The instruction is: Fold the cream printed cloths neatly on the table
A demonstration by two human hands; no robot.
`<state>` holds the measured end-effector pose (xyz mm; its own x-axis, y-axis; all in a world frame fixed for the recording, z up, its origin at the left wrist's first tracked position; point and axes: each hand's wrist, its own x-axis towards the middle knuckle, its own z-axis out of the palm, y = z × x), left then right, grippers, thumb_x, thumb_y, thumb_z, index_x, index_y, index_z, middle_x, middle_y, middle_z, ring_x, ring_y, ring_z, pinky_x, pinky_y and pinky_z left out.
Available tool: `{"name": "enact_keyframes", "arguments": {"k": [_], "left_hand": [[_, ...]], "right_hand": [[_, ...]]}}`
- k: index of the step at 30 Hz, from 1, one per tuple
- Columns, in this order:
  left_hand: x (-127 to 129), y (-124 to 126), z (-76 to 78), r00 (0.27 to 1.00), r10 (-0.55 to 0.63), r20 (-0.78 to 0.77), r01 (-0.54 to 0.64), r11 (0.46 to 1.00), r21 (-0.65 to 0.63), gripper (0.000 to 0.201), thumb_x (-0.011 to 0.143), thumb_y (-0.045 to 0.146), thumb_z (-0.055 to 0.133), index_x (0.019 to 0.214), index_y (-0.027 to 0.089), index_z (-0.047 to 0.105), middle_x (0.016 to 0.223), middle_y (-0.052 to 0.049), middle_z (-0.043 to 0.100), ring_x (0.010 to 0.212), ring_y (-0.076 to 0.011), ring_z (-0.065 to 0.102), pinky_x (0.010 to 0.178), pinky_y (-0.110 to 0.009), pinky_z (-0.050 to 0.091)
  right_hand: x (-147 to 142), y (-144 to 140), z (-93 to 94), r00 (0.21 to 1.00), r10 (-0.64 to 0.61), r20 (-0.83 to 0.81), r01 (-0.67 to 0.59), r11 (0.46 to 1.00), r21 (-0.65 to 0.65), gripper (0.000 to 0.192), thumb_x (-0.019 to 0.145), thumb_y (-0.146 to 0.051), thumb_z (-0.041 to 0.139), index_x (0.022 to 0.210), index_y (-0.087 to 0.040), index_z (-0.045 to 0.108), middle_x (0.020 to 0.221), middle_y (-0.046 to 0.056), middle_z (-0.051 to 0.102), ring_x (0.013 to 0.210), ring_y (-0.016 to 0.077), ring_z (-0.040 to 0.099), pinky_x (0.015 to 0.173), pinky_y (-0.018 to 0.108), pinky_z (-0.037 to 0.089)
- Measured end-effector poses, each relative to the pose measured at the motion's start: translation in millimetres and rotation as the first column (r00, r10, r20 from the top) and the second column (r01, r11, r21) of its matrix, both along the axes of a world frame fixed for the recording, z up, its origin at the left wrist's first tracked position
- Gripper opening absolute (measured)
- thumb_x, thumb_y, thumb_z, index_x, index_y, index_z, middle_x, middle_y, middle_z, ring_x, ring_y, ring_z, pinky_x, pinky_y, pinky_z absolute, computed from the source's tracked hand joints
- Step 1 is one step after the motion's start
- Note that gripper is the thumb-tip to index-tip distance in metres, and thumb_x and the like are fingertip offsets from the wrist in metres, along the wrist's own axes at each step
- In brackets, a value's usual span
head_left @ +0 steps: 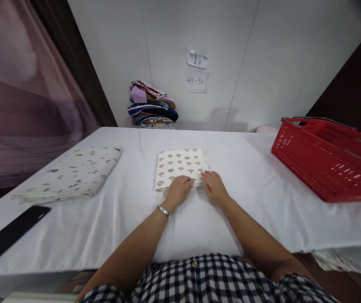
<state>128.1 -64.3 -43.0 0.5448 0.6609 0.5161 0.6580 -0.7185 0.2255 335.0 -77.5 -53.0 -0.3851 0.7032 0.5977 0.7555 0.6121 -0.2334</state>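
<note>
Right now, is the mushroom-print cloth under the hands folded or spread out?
Folded. The mushroom-print cloth lies as a compact rectangle with layered edges at its near left corner; the left hand and right hand press on its near edge.

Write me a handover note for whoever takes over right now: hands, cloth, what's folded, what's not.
Left hand and right hand: both flat on the near edge of the folded mushroom-print cloth, gripping nothing.
Cloth lies mid-table on the white sheet, folded into a neat rectangle.
Second folded cloth lies to the left.
Red basket at right; nothing visible inside.
Fabric stack waits by the wall.
</note>
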Motion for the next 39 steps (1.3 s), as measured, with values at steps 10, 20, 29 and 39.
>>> {"name": "enact_keyframes", "arguments": {"k": [10,20,29,39], "left_hand": [[-38.6,1.9,0.7,0.995,0.096,0.001,-0.096,0.994,-0.042,0.024,0.092,0.029,0.045,0.102,0.024,0.066,0.107,-0.004,0.068,0.103,-0.021,0.055,0.092,-0.041,0.04],[-80.7,-4.2,1.1,0.971,0.207,0.12,-0.192,0.974,-0.119,0.025,0.089,0.028,0.048,0.106,0.026,0.067,0.11,-0.003,0.067,0.109,-0.022,0.055,0.094,-0.043,0.043],[-84.2,0.6,-2.2,0.946,0.238,0.218,-0.198,0.961,-0.192,0.021,0.087,0.029,0.05,0.092,0.024,0.069,0.103,-0.004,0.067,0.104,-0.0208,0.056,0.093,-0.041,0.046],[-97.7,-11.0,-1.9,0.853,0.401,0.333,-0.287,0.895,-0.343,0.02,0.082,0.034,0.055,0.092,0.023,0.067,0.107,-0.005,0.063,0.105,-0.0208,0.055,0.094,-0.038,0.045]], "right_hand": [[-3.5,1.0,-1.5,0.995,0.078,0.057,-0.07,0.989,-0.134,0.041,0.086,-0.01,0.042,0.121,-0.025,0.058,0.126,0.005,0.06,0.123,0.0199,0.048,0.105,0.047,0.03],[-17.8,-6.1,4.4,0.995,0.051,0.083,-0.044,0.996,-0.081,0.042,0.087,-0.013,0.042,0.127,-0.022,0.053,0.131,0.006,0.055,0.127,0.023,0.042,0.107,0.048,0.028],[-19.9,1.9,-1.0,0.994,0.107,0.008,-0.106,0.992,-0.067,0.033,0.094,-0.019,0.038,0.119,-0.025,0.058,0.118,0.005,0.064,0.114,0.0196,0.054,0.098,0.042,0.038],[-33.8,3.3,8.7,0.998,0.066,-0.019,-0.067,0.994,-0.087,0.029,0.093,-0.022,0.04,0.109,-0.024,0.064,0.112,0.007,0.066,0.111,0.0228,0.055,0.097,0.045,0.038]]}}
